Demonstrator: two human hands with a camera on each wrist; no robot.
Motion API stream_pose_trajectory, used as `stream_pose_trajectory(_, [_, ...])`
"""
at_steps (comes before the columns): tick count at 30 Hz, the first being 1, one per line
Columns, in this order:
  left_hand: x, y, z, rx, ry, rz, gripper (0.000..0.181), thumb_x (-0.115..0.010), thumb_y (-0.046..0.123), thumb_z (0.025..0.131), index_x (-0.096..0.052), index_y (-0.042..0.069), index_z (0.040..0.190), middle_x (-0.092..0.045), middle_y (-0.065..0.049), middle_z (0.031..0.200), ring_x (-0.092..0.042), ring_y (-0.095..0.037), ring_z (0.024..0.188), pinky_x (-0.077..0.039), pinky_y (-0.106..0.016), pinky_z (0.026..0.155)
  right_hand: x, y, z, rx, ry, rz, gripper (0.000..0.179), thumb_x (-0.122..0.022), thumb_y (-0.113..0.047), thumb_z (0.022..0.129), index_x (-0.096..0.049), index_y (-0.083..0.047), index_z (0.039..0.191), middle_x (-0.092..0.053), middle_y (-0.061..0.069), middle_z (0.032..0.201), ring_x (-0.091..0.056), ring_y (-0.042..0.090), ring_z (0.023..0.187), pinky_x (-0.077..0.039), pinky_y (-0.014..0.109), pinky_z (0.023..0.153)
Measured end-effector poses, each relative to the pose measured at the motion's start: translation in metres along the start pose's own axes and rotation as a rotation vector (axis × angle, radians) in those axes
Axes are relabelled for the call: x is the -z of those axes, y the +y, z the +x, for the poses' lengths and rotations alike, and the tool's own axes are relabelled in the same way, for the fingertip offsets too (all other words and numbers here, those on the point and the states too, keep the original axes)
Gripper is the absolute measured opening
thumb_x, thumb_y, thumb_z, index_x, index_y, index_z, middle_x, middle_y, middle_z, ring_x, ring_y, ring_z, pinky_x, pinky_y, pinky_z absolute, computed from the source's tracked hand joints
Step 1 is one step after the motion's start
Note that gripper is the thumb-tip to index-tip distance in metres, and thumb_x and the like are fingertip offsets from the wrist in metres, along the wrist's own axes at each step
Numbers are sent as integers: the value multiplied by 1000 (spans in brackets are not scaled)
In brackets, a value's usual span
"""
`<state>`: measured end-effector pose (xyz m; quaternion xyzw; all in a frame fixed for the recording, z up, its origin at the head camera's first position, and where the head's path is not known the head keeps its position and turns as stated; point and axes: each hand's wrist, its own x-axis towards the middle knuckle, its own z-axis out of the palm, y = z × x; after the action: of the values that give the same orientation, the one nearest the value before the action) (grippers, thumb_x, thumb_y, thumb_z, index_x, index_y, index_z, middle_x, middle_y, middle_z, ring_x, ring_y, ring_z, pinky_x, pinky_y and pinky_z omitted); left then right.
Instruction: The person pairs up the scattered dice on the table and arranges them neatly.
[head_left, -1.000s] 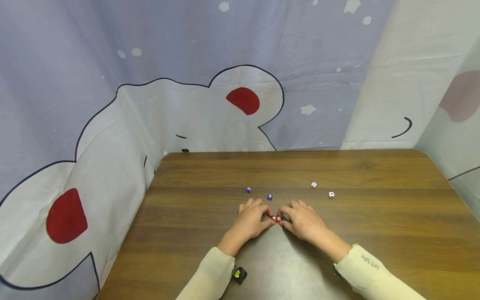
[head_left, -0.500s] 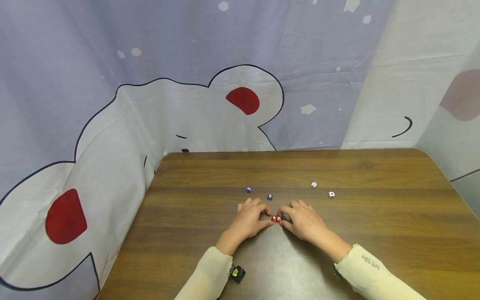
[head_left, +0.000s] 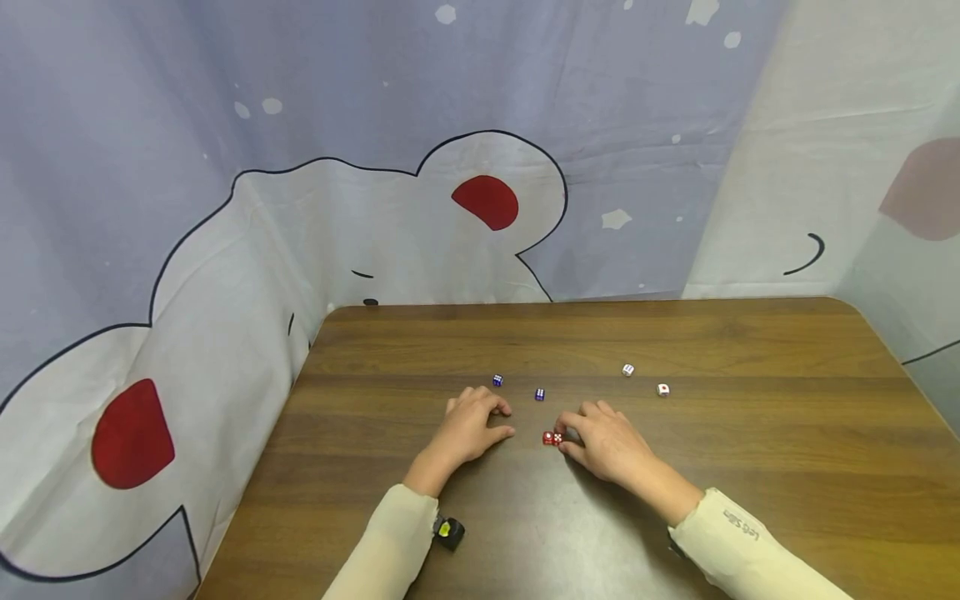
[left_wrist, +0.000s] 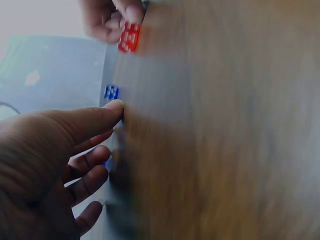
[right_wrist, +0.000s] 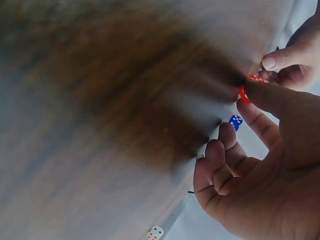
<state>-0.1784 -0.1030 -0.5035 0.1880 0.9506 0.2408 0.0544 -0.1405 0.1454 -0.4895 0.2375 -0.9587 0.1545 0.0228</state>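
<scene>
Two red dice, a left one (head_left: pixel 547 437) and a right one (head_left: pixel 558 439), sit side by side on the table, apparently touching. My right hand (head_left: pixel 611 443) pinches the right red die between thumb and forefinger; in the right wrist view those fingers partly cover the red die (right_wrist: pixel 245 94). My left hand (head_left: pixel 463 427) is off to the left of the pair, fingers loosely bent, thumb and forefinger apart with nothing between them. In the left wrist view, the red dice (left_wrist: pixel 129 37) appear at the other hand's fingertips.
Behind the hands lie two blue dice, one farther left (head_left: pixel 498 380) and one nearer the middle (head_left: pixel 540 394). Two white dice, one (head_left: pixel 627 369) and another (head_left: pixel 663 389), rest at the back right. A patterned curtain (head_left: pixel 637 150) hangs behind the wooden table (head_left: pixel 787 433).
My left hand has let go of the left red die and moved away to the left. The right hand and all the dice look unmoved.
</scene>
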Motion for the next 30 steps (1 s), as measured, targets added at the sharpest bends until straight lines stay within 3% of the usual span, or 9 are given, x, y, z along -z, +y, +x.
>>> stream_pose_trajectory(19, [17,-34,22,86,41,-21,25,-78,35,90,-70,20,109,-58,5,101,-50,-18,100,-33,-48,93,1,0,-2,-2,2,8,17,-78,-29,88,-68,-23,100,-58,0,89,-55,25,89,-45,42,72])
stream_pose_trajectory(25, [22,-41,33,132,59,-27,32,-77,35,91,-70,19,118,-60,3,107,-50,-20,104,-34,-49,94,0,0,-1,-13,-9,11,17,-78,-30,88,-68,-25,100,-57,-1,89,-55,25,89,-45,41,72])
stream_pose_trajectory(30, [23,-45,40,125,57,-25,38,-76,36,91,-70,21,124,-60,1,112,-49,-21,106,-33,-49,93,0,0,0,-19,-16,12,17,-78,-32,88,-68,-25,100,-57,-2,89,-55,24,88,-45,41,72])
